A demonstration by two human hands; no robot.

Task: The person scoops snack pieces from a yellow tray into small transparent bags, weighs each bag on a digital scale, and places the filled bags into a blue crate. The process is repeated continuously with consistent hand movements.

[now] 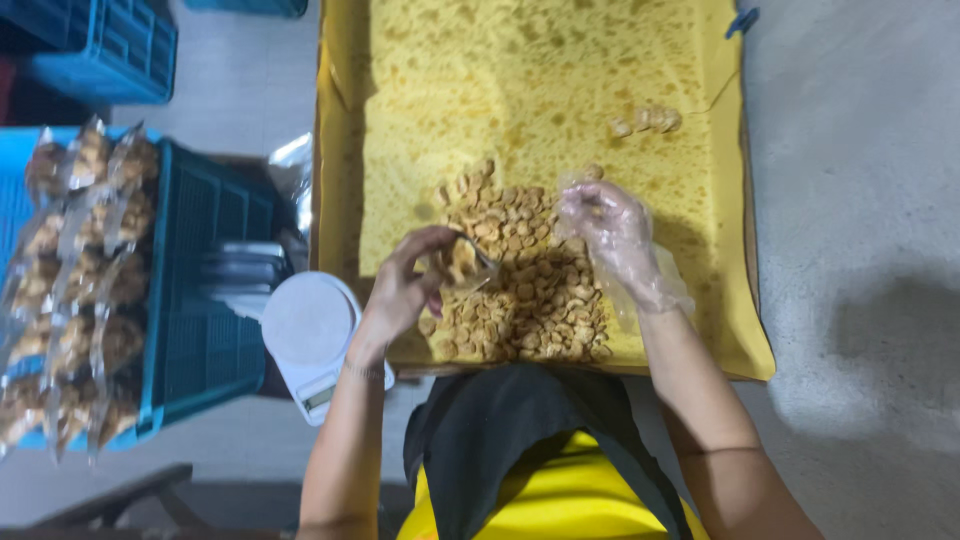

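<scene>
Bare left hand [400, 290] pinches a small clear plastic bag [462, 265], partly filled with snacks, over the heap of small golden-brown fried snacks [525, 290] near the front edge of the yellow paper-lined tray [745, 330]. Right hand [605, 225], in a loose transparent plastic glove, rests half-curled on the heap; whether it grips any snacks cannot be told. A white round-topped kitchen scale [305, 325] sits just beside the tray's front-left corner, next to a blue plastic crate [210, 330] bearing filled snack bags [70, 270].

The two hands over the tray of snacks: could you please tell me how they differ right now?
The left hand is bare and pinches a small clear bag; the right hand wears a loose clear plastic glove and holds no bag. The left sits at the pile's near-left edge; the right reaches farther up. Both hover over the snack pile.
</scene>
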